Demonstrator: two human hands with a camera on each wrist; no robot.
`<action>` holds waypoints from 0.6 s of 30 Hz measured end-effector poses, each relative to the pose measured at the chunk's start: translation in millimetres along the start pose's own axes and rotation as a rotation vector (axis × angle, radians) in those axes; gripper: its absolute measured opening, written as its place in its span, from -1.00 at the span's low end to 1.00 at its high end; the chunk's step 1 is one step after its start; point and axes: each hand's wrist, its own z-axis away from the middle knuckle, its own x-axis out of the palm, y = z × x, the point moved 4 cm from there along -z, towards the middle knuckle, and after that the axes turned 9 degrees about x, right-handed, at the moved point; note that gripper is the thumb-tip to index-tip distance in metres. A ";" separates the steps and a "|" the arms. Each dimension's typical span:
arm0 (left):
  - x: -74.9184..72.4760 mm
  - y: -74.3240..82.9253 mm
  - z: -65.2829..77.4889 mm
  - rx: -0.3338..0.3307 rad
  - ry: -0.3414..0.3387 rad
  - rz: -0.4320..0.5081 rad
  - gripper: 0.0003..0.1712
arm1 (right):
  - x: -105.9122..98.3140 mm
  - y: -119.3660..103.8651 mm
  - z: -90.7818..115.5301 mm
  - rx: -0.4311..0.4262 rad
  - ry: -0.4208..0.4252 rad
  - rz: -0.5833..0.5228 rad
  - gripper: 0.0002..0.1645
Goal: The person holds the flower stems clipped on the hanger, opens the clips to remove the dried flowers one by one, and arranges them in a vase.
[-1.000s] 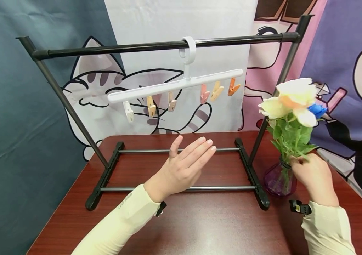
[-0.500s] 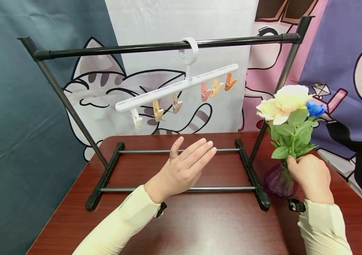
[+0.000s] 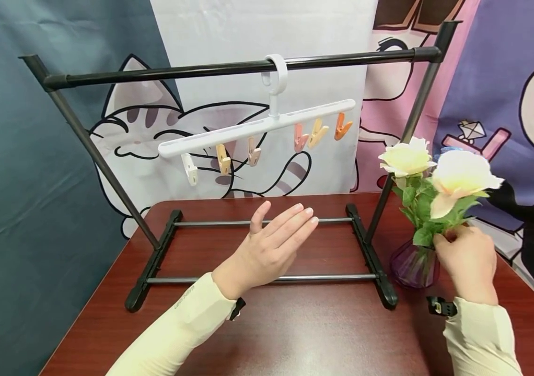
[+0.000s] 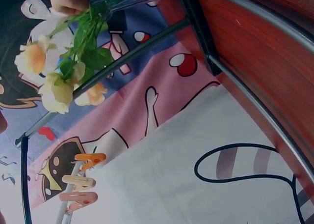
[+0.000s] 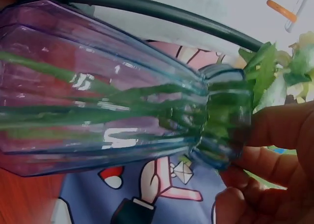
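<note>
At the right of the head view, a purple glass vase (image 3: 414,265) holds a bunch of pale yellow roses (image 3: 464,180) with green leaves. A blue flower (image 3: 455,150) shows partly behind them. My right hand (image 3: 466,261) is at the vase's mouth, its thumb and fingers pinching a rose stem; leaves hide part of the grip. In the right wrist view, green stems (image 5: 132,111) run through the clear vase, and the fingers (image 5: 274,170) lie just beyond its rim. My left hand (image 3: 269,248) hovers before the rack, fingers straight, touching nothing.
A black metal rack (image 3: 229,69) stands on the brown table (image 3: 323,334). From its top bar hangs a tilted white hanger (image 3: 257,128) with several coloured clothespins (image 3: 223,159). Printed cloth hangs behind. The rack's right foot (image 3: 372,261) lies close to the vase.
The roses have turned and tilted: one large bloom now leans right toward the front, covering much of the blue flower. My right hand shifted slightly. The hanger swung; my left hand stayed still.
</note>
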 end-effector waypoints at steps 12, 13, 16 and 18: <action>7.9 -2.4 5.3 -0.055 -0.186 0.160 -0.59 | -33.3 1.3 13.7 0.123 0.066 -0.125 -0.56; 8.5 -3.5 6.7 -0.068 -0.211 0.176 -0.60 | -43.3 -3.9 16.8 0.147 0.149 -0.164 -0.54; 6.6 -9.3 9.4 -0.116 -0.240 0.187 -0.63 | -71.3 -30.4 28.0 0.197 0.362 -0.316 -0.50; 2.8 -14.9 9.2 -0.154 -0.220 0.178 -0.65 | -84.8 -55.4 33.7 0.100 0.484 -0.405 -0.53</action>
